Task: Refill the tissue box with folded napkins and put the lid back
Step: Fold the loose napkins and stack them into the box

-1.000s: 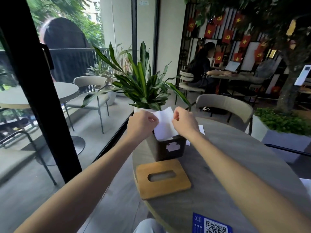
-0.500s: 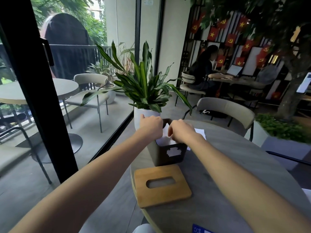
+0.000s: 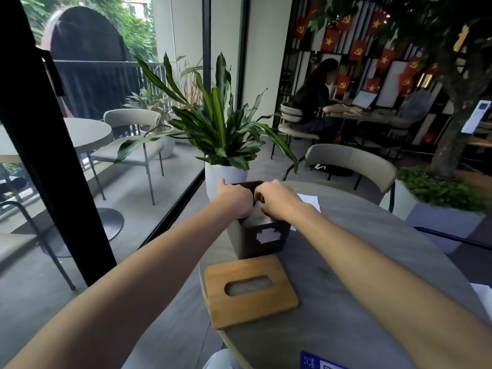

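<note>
Past the wooden lid (image 3: 239, 307) lying off on the near table (image 3: 346, 262), tucking a folded napkin (image 3: 254, 218) into the tissue box (image 3: 245, 245) with left hand (image 3: 235, 198) and right hand (image 3: 279, 199) curled inside, grip impossible to tell; next, probably pulling clear to fetch the spare napkins (image 3: 310, 201) beyond.

lid (image 3: 250, 290): smooth wood | tissue box (image 3: 253, 249): matt dark (plastic-looking) | table (image 3: 319, 315): matt grey

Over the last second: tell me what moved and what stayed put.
The napkin, held above the box a second ago, has gone down into it. The left hand and right hand sank with it to the opening; whether they still pinch it is hidden. The lid stayed flat on the table before the box; the box stayed too.
</note>
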A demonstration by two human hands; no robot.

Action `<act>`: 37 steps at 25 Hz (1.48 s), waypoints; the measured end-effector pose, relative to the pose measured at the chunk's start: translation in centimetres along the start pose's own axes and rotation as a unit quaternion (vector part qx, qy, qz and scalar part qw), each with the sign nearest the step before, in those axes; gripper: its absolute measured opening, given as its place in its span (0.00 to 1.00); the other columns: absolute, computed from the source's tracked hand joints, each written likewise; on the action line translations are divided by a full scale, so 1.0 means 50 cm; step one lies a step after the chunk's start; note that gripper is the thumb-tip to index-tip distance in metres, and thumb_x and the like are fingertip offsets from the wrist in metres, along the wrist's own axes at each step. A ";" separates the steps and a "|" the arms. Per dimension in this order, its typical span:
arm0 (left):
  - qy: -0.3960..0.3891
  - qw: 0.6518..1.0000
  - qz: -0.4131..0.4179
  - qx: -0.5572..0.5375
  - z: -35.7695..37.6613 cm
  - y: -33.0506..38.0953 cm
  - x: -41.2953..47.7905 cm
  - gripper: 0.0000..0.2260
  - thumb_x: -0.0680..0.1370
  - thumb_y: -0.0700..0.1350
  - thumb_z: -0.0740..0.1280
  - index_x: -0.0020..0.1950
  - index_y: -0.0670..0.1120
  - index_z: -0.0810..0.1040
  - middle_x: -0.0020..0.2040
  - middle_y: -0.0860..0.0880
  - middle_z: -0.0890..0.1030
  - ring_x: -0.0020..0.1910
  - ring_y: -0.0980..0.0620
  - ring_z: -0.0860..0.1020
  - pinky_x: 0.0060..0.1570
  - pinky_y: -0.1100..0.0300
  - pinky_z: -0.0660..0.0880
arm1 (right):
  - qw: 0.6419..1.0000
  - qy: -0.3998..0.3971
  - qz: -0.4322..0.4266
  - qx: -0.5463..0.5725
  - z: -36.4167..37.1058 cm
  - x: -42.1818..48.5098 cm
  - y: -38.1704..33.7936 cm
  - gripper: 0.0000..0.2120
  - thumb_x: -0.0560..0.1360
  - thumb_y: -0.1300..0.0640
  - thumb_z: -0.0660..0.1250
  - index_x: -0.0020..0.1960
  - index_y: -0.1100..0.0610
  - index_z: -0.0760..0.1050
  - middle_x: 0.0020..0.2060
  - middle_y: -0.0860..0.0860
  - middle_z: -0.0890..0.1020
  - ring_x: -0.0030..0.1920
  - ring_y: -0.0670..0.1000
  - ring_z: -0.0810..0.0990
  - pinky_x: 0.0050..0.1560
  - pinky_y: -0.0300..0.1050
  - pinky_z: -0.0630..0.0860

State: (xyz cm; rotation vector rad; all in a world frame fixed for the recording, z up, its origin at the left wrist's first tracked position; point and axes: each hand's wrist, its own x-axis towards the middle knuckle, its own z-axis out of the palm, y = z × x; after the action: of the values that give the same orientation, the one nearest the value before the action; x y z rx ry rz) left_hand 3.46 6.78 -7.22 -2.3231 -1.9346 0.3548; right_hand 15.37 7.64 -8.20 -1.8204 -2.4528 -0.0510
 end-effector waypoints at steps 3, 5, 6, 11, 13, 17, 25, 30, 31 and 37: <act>0.012 0.999 0.019 0.045 0.005 0.004 0.009 0.07 0.76 0.48 0.68 0.51 0.49 0.74 0.56 0.49 0.79 0.62 0.44 0.73 0.66 0.49 0.59 | 0.999 0.034 -0.009 -0.009 -0.022 0.003 0.018 0.15 0.77 0.62 0.65 0.60 0.51 0.80 0.55 0.56 0.82 0.53 0.61 0.81 0.46 0.47 0.74; 0.001 0.998 0.042 0.038 0.005 0.012 0.015 0.12 0.76 0.51 0.68 0.56 0.48 0.77 0.58 0.48 0.79 0.61 0.44 0.75 0.63 0.50 0.65 | 0.999 -0.032 -0.026 -0.013 -0.023 0.005 0.028 0.14 0.76 0.63 0.66 0.59 0.50 0.81 0.55 0.55 0.82 0.52 0.60 0.81 0.47 0.49 0.78; -0.014 0.998 0.048 0.028 0.006 0.017 0.016 0.13 0.77 0.51 0.66 0.59 0.47 0.78 0.59 0.47 0.79 0.61 0.44 0.76 0.62 0.50 0.66 | 0.997 -0.071 -0.034 -0.022 -0.017 0.006 0.030 0.14 0.76 0.62 0.66 0.58 0.50 0.81 0.55 0.55 0.81 0.50 0.59 0.81 0.44 0.49 0.78; -0.105 0.991 0.027 0.080 0.004 0.036 0.008 0.17 0.81 0.48 0.58 0.70 0.48 0.72 0.68 0.48 0.74 0.72 0.44 0.66 0.73 0.45 0.52 | 0.979 -0.185 -0.044 -0.077 -0.017 0.008 0.023 0.17 0.78 0.61 0.65 0.64 0.52 0.80 0.57 0.54 0.80 0.51 0.58 0.80 0.38 0.45 0.72; -0.130 0.985 0.036 0.105 -0.001 0.038 0.006 0.19 0.82 0.50 0.57 0.73 0.50 0.68 0.71 0.49 0.70 0.74 0.44 0.62 0.73 0.45 0.51 | 0.975 -0.200 -0.045 -0.087 -0.020 0.010 0.020 0.16 0.78 0.61 0.64 0.64 0.52 0.80 0.56 0.54 0.79 0.50 0.58 0.80 0.38 0.45 0.72; -0.128 0.979 0.048 0.148 -0.005 0.036 -0.001 0.18 0.83 0.49 0.57 0.73 0.49 0.68 0.71 0.50 0.70 0.73 0.45 0.64 0.73 0.49 0.54 | 0.980 -0.189 -0.046 -0.028 -0.014 0.012 0.028 0.16 0.77 0.61 0.65 0.61 0.50 0.82 0.55 0.53 0.81 0.51 0.57 0.80 0.43 0.47 0.76; 0.196 0.973 0.020 -0.123 -0.022 0.010 0.015 0.05 0.77 0.43 0.64 0.44 0.43 0.76 0.46 0.42 0.80 0.46 0.40 0.81 0.36 0.54 0.74 | 0.990 0.012 -0.035 0.132 -0.032 -0.004 0.054 0.11 0.73 0.60 0.59 0.45 0.56 0.81 0.41 0.56 0.83 0.44 0.60 0.81 0.44 0.54 0.80; 0.268 0.929 0.052 -0.250 -0.072 0.071 0.016 0.12 0.77 0.50 0.64 0.44 0.42 0.82 0.42 0.44 0.82 0.41 0.42 0.80 0.36 0.55 0.75 | 0.970 0.098 0.034 0.218 -0.051 -0.033 0.148 0.14 0.74 0.59 0.60 0.49 0.50 0.84 0.47 0.51 0.86 0.49 0.54 0.83 0.51 0.51 0.80; 0.277 0.928 0.073 -0.237 -0.076 0.100 0.009 0.12 0.77 0.50 0.63 0.45 0.43 0.82 0.44 0.44 0.82 0.43 0.42 0.80 0.37 0.55 0.76 | 0.972 0.095 0.052 0.207 -0.044 -0.043 0.171 0.13 0.74 0.59 0.60 0.46 0.51 0.84 0.45 0.52 0.86 0.48 0.55 0.83 0.50 0.52 0.81; 0.214 0.962 0.149 -0.077 -0.049 0.279 0.005 0.12 0.79 0.41 0.61 0.60 0.42 0.78 0.59 0.43 0.79 0.58 0.44 0.78 0.50 0.54 0.75 | 0.986 0.009 0.117 0.116 0.012 -0.125 0.256 0.10 0.72 0.62 0.60 0.33 0.53 0.72 0.44 0.59 0.84 0.46 0.60 0.82 0.42 0.49 0.76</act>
State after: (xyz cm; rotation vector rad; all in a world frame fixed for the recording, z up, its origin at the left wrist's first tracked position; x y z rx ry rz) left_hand 17.43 4.56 -7.96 -2.5229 -1.4618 -0.2724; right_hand 29.40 5.45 -9.67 -1.9738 -2.1130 0.2235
